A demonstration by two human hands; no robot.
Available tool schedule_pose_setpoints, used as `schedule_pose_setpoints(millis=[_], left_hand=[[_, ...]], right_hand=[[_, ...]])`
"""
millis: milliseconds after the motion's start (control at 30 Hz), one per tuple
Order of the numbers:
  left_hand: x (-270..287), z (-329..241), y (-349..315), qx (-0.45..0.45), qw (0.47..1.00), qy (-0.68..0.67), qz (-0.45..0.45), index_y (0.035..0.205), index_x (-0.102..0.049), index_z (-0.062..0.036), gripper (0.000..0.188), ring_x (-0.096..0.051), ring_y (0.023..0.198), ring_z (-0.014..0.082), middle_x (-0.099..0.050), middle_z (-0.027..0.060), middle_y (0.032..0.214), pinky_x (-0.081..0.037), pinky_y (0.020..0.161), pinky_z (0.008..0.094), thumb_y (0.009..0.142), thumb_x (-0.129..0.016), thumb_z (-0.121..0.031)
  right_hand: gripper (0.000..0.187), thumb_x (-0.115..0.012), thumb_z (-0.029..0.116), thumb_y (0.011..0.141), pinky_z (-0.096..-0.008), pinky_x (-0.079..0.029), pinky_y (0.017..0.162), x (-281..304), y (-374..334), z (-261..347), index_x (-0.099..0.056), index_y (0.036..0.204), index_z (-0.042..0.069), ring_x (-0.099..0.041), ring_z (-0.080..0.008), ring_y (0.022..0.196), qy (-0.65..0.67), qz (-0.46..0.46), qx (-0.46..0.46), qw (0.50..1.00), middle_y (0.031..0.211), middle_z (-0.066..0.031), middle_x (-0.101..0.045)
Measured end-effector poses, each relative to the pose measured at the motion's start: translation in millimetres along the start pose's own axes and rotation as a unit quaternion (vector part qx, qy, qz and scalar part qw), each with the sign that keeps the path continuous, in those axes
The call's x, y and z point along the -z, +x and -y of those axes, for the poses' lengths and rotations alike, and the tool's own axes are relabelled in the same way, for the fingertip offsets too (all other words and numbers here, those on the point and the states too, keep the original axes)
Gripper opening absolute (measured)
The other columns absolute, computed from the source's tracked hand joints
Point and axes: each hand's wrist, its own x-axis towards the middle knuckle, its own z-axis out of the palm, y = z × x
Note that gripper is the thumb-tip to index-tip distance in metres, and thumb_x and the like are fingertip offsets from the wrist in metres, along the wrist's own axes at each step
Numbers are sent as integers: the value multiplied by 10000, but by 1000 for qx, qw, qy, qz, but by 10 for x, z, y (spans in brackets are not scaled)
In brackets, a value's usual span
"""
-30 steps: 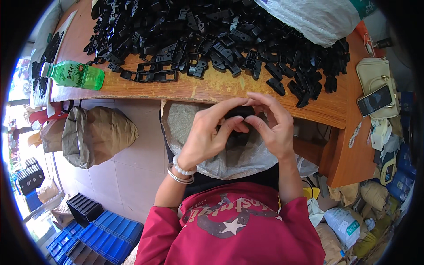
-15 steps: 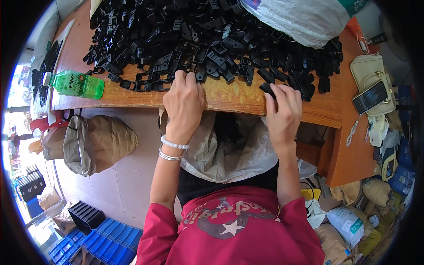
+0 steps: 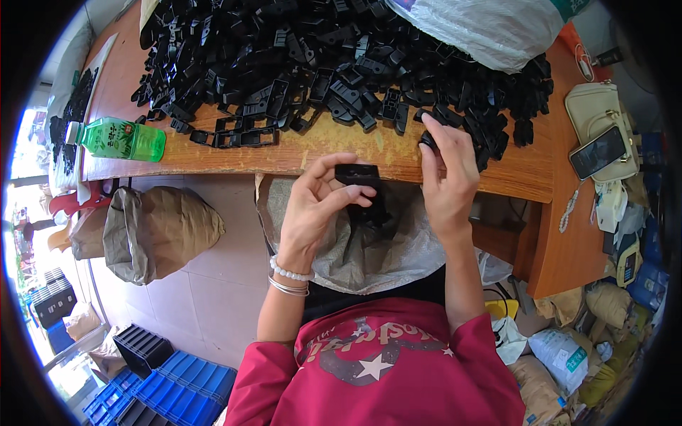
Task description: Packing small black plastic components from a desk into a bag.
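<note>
- Left hand [image 3: 316, 206]: fingers pinch black plastic clip [image 3: 357, 175]; keep it level over the sack [image 3: 355, 248].
- Right hand [image 3: 447, 177]: fingers closing on small black piece [image 3: 428, 139] at the pile's [image 3: 320, 64] edge; lift it singly.

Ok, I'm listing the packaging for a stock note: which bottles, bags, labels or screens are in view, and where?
Green bottle: lying on the table's left edge, white cap, green label.
Phone: dark screen, on a cream purse at right.
White plastic bag: top right, over the black parts.
Brown paper sack: on the floor, left.
</note>
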Motion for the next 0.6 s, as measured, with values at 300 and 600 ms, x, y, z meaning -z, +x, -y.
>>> schedule_pose_setpoints(millis=[300,600], left_hand=[[-148,-110,-142,-11,985,165,42,1231,-513,102,386,-693,891,177,-689,152,997,-546,785,239,860,-620,75],[-182,-170,-173,-22,979,194,57,1232,-541,58,357,-700,849,155,-696,125,977,-542,725,236,880,-597,53]], right_hand=[[240,-774,134,771,-250,-481,693,61,-217,206,-700,958,4,-618,-147,794,303,68,-145,939,865,-54,-628],[234,-712,64,785,-304,-484,787,-39,-320,234,-695,1012,10,-617,-227,876,376,99,-142,910,968,-99,-635]])
